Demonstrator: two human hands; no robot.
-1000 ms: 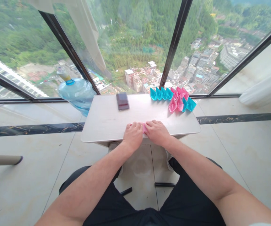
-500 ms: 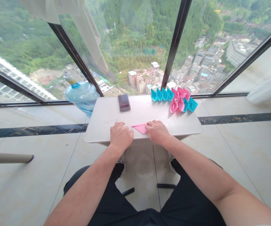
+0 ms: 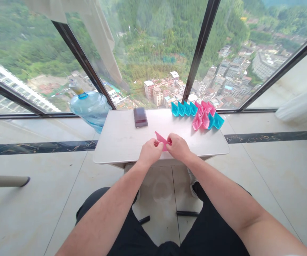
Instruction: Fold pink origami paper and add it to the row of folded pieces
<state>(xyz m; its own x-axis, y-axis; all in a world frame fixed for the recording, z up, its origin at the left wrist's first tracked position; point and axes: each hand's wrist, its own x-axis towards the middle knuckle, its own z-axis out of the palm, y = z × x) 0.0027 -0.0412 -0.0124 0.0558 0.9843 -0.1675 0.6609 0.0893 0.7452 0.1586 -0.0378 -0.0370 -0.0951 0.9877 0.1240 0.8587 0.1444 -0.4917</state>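
A folded piece of pink paper (image 3: 162, 139) is held up over the front part of the white table (image 3: 116, 142). My left hand (image 3: 151, 151) pinches its left side, thumb and fingers closed together. On the other side my right hand (image 3: 178, 146) grips the paper's right edge, fingers curled. Part of the paper is hidden behind my fingers. Toward the table's back right stand several folded blue paper shapes (image 3: 184, 108) in a row, with several pink paper shapes (image 3: 200, 121) beside them.
A blurred dark rectangular object (image 3: 140, 117) lies at the table's back left. A large blue water bottle (image 3: 90, 108) stands on the floor left of the table. Tall windows with dark frames (image 3: 201, 49) rise behind. A beige pole-like leg (image 3: 5, 181) shows at far left.
My left hand has moved right from the tabletop and now pinches the pink paper. The paper has been lifted and turned, one point now sticking up. My right hand still holds it.
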